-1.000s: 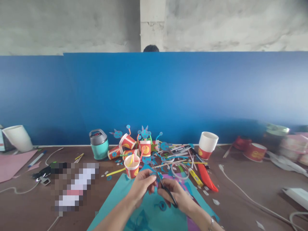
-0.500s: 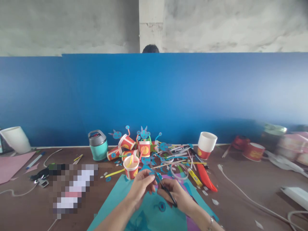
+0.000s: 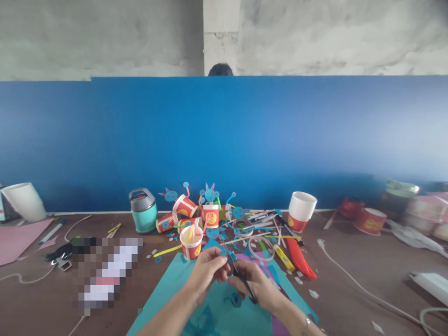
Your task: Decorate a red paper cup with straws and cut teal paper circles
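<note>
My left hand (image 3: 210, 267) pinches a small blue paper piece (image 3: 223, 253) between thumb and fingers. In my right hand (image 3: 252, 281) are black-handled scissors (image 3: 249, 290), their blades pointing up and left at the paper piece. Both hands are close together above a teal paper sheet (image 3: 164, 298). A blue paper cutout with a round shape (image 3: 235, 300) lies on the sheet just below the hands. Beyond them stands a red and white paper cup (image 3: 191, 242) with a yellow straw and a pink one. Cups with blue paper faces (image 3: 210, 195) are grouped behind it.
A teal jar (image 3: 144, 215) stands at the left. Straws, pens and paper scraps pile up behind my hands, beside a yellow box cutter (image 3: 284, 258) and a red object (image 3: 301, 261). Stacked paper cups (image 3: 301, 211) are at the right, before a blue partition (image 3: 224, 140).
The hands hold nearly the same pose, with only a slight shift of the fingers around the paper and scissors. The whole view has shifted very slightly.
</note>
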Demonstrator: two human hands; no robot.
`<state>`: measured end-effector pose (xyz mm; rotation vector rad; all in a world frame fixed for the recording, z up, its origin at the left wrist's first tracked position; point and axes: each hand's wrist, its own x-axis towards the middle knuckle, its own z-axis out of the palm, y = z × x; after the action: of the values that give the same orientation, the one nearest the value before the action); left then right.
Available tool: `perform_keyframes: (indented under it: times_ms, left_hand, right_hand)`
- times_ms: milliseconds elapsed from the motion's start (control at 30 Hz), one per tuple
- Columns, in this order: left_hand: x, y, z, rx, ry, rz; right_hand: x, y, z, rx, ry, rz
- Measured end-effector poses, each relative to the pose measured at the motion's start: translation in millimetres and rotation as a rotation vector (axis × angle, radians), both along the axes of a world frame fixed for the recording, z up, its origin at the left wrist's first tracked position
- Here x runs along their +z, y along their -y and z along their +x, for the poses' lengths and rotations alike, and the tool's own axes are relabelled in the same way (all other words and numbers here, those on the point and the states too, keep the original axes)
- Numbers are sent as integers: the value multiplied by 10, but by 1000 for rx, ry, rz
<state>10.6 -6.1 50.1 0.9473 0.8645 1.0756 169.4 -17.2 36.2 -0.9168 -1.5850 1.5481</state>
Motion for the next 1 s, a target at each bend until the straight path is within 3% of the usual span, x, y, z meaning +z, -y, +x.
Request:
perform_keyframes:
  times_ms: [400, 1000]
  left_hand:
    - [1, -9, 0, -8, 24, -13]
    - [-31, -32, -37, 10, 20, -17]
  right_hand:
    - [-76, -15, -14, -10, -4, 10]
    - [0, -8, 13, -60, 144, 4]
